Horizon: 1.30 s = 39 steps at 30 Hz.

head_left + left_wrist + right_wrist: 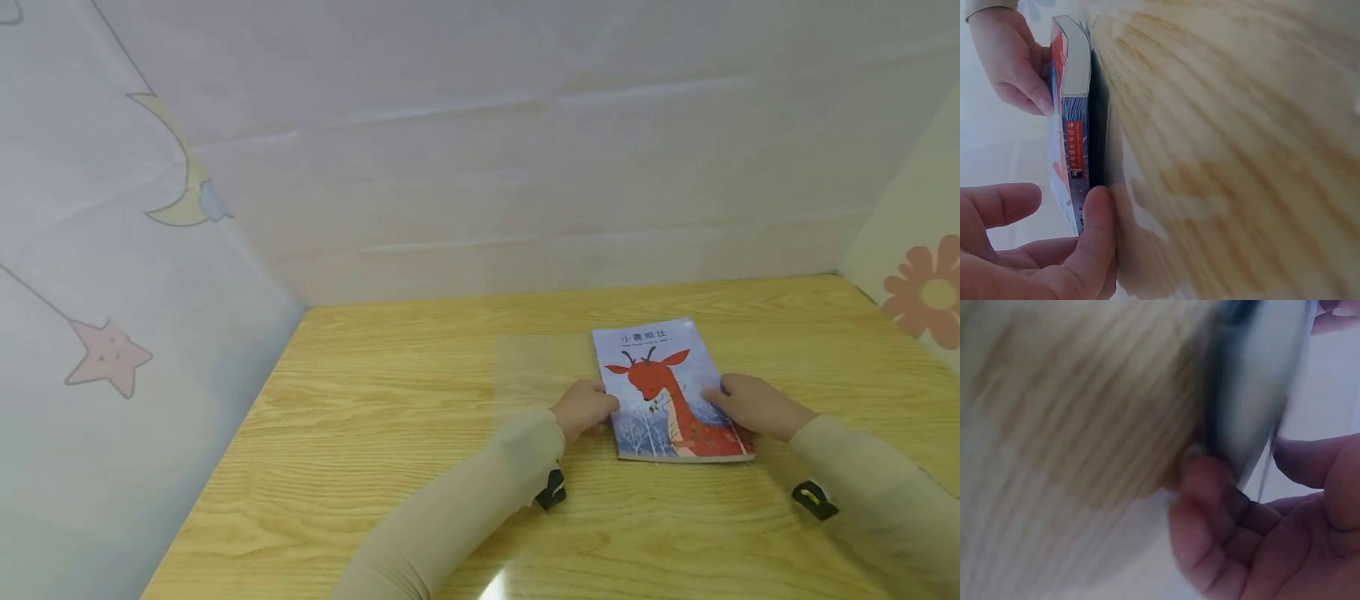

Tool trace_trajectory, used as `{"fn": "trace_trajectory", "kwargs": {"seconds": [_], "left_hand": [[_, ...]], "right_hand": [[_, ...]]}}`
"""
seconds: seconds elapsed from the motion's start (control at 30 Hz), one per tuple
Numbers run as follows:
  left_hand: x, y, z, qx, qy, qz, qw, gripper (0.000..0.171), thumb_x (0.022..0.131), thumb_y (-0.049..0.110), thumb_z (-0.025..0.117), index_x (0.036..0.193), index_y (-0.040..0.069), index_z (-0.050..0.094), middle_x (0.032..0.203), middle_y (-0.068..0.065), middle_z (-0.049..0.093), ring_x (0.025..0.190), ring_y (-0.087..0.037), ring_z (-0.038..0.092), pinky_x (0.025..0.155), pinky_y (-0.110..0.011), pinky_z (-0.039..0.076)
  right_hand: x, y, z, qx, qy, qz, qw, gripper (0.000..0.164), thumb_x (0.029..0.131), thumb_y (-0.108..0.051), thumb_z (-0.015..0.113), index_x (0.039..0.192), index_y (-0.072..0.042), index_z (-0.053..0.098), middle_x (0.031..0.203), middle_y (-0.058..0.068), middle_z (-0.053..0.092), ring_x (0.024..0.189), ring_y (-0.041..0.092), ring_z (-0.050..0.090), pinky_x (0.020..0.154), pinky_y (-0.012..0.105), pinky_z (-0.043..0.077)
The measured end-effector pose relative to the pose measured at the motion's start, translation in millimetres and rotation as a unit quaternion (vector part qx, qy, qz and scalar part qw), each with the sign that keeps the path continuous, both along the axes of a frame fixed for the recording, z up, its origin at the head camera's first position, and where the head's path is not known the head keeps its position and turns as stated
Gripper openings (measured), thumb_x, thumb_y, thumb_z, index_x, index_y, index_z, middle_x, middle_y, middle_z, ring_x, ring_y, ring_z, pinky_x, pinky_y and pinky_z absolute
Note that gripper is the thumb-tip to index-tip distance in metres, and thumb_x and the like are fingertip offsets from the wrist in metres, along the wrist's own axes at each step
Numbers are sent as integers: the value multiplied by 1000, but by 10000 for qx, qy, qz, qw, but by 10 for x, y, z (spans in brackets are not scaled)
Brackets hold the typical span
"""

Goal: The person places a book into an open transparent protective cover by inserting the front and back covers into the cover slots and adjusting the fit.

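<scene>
A picture book (663, 387) with a red deer on its blue-violet cover is held between both hands at the right of the table. My left hand (587, 408) holds its left edge, thumb by the cover; the left wrist view shows fingertips under the spine (1075, 150). My right hand (759, 406) grips the opposite edge, thumb over the cover and fingers curled beneath the page block (1260, 381). In the left wrist view the book looks shut, its spine side slightly off the tabletop. The fingers under the book are partly hidden.
The wood-grain table (360, 450) meets a pale back wall (480, 183). A faint clear sheet (525, 362) lies left of the book. Side walls carry a star (110, 356), a moon and a flower (933, 293). Dark straps (552, 490) sit at both wrists.
</scene>
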<state>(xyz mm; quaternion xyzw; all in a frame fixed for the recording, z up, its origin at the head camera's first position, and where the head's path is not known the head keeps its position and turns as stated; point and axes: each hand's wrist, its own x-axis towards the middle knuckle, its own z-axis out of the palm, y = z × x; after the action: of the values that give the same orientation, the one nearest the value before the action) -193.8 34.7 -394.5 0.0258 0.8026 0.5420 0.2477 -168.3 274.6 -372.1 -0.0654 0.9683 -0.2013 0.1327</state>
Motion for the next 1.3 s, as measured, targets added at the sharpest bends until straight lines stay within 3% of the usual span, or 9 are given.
{"fn": "trace_trajectory", "kwargs": {"seconds": [0.2,0.4,0.5,0.53,0.63,0.8,0.93,1.1,1.3], "left_hand": [[6,-1,2,-336,337,-34,9989,27,90,3,56,66,7,44,67,-5,47,57,-14,45,52,-24,38],[-45,-77,-39,614,-49,-83,9981,21,87,-3,51,69,5,45,71,-3,47,65,-13,47,63,-25,51],[-85,-201,-20,954,-331,-348,9943,7,91,-1,53,89,-3,59,86,-6,58,76,-15,56,72,-29,55],[-101,-252,-5,966,-323,-464,9937,12,92,0,54,99,-6,61,93,-8,62,80,-17,58,75,-30,55],[-163,-428,68,634,-4,-795,9948,37,95,6,57,129,-8,55,115,-14,64,92,-23,63,81,-32,55],[-265,-717,167,169,661,-871,9939,43,96,10,58,135,-5,51,128,-17,57,111,-28,57,93,-36,49],[-291,-895,179,-9,981,-741,9924,43,96,9,58,136,-5,49,135,-21,51,123,-31,49,101,-43,43],[-274,-1035,167,-297,1193,-735,9897,51,96,11,56,143,-4,41,142,-22,45,130,-36,44,105,-47,40],[-317,-1153,84,-973,1466,-1176,9774,67,98,17,58,152,0,24,155,-17,30,141,-33,29,113,-46,27]], "right_hand": [[-8,-13,-35,346,41,158,9993,32,102,-17,48,82,7,49,69,6,44,65,20,44,60,35,39],[-32,11,-102,202,24,87,9998,42,103,-20,48,103,22,49,83,16,57,74,26,51,68,44,46],[-34,25,-122,62,-21,53,10000,50,103,-23,48,112,26,45,95,28,58,83,33,55,75,52,48],[-33,29,-130,62,-26,57,10000,53,103,-24,48,115,27,43,101,33,57,88,38,57,79,55,48],[-29,43,-143,40,-29,77,10000,58,103,-26,48,119,28,39,113,43,51,104,51,54,86,62,44],[-29,73,-157,-65,-121,55,9999,63,104,-28,47,126,29,33,124,47,43,115,58,45,92,66,39],[-28,105,-163,-226,-148,8,9996,66,104,-29,47,129,30,29,126,47,41,109,52,49,91,64,41],[-24,110,-123,-688,-428,-219,9965,70,103,-28,48,134,29,22,104,32,55,71,29,58,64,41,52],[-17,89,37,-451,19,-168,9988,60,101,-24,52,130,26,35,98,27,60,78,29,58,66,44,51]]}}
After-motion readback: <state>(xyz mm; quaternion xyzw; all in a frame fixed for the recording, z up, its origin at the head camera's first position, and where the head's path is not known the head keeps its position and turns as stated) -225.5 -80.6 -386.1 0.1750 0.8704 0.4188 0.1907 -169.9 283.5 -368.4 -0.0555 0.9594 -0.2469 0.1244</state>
